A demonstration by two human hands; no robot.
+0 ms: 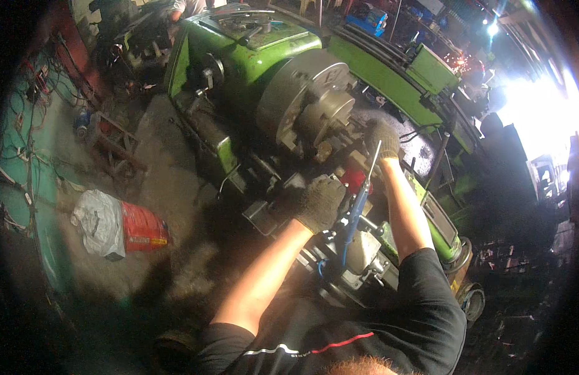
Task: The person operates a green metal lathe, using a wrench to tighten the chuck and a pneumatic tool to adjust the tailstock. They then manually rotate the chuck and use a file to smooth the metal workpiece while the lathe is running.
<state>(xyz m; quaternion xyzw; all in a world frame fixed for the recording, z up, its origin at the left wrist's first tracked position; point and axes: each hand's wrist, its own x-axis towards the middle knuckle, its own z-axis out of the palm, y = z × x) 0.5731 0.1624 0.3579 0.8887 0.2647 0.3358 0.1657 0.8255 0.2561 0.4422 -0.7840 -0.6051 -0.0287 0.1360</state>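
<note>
Hand work at the front of a lathe [255, 65], seen from above. A stepped metal cylinder [335, 105] stands out from the face of the round chuck [278, 97], its free end pointing toward the right hand [382, 139]. The left hand [320, 203] lies lower and nearer the body, over the carriage [259, 215]. Both hands wear dark knit gloves. Between them are a red object [354, 179], partly hidden, and a blue air gun [355, 215] with its thin nozzle slanting upward, near the left hand's fingers.

Good practice, as judged from this posture: the chuck should be at a full stop and the drive off before fingers enter this gap, since loose knit may catch on its projecting parts. One hand is best kept as a steady brace while the other makes small, deliberate movements, with the nozzle clear of both wrists.

Grip: the left hand is palm down with fingers bent, a narrow curl against the machine parts; whether it clasps one cannot be told. The right hand appears rounded beside the cylinder, its fingertips hidden, so its opening and contact cannot be told.
</note>
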